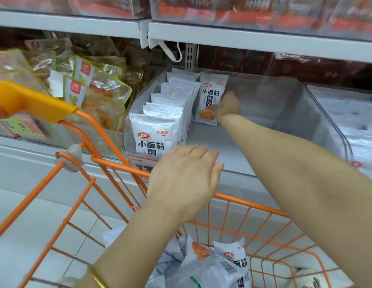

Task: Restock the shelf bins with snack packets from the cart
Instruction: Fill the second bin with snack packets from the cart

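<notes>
A clear plastic shelf bin (289,104) holds a row of white snack packets (170,104) standing along its left side. My right hand (227,107) reaches deep into the bin and holds one white packet (211,94) upright at the back, to the right of that row. My left hand (183,175) hovers with straight fingers over the bin's front edge, above the orange cart (110,163), holding nothing. More white packets (212,260) lie piled in the cart's basket below my arms.
The orange cart handle (29,100) sticks out at the left. Yellow-edged snack bags (93,88) fill the neighbouring bin on the left, and another clear bin (355,129) of white packets stands on the right. A grey shelf (243,36) with more goods hangs overhead.
</notes>
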The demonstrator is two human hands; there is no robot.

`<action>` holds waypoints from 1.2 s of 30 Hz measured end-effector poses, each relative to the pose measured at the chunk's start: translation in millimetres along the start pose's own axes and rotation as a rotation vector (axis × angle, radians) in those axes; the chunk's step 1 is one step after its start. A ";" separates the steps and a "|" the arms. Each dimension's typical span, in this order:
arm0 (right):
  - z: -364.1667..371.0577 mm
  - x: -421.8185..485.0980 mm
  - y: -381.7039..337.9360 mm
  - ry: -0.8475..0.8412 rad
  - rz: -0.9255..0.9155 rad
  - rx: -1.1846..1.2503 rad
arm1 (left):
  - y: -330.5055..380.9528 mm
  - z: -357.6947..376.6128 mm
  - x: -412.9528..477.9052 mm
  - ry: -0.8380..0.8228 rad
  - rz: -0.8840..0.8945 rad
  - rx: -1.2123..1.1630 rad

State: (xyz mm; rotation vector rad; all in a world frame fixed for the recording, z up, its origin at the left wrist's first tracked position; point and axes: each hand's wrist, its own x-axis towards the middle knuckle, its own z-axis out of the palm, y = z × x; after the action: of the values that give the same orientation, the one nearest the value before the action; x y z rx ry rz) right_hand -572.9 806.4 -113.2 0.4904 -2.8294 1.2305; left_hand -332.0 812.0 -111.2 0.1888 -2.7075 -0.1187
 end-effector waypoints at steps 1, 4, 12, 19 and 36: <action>1.7 0.9 -0.9 0.005 0.006 -0.009 | -0.1 -0.7 0.1 -0.007 -0.005 0.000; 4.8 1.5 -2.7 -0.014 -0.004 -0.032 | -0.2 -1.7 -0.2 -0.017 -0.016 -0.005; -8.1 -3.5 -2.1 -0.088 0.041 -0.072 | 0.5 -1.9 -0.4 -0.052 -0.049 -0.038; -73.4 -60.4 -22.5 -0.169 -0.100 -0.038 | 2.0 -7.0 -0.3 -0.073 -0.038 -0.014; -68.5 -273.2 65.4 -1.070 -0.699 -0.807 | 17.5 -30.5 -53.0 0.160 0.004 -0.268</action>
State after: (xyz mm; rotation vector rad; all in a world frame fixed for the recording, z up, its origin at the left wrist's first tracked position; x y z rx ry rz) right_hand -339.6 973.0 -150.6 2.2224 -2.8561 -0.4679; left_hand -273.6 835.7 -103.1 0.1072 -2.5017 -0.4424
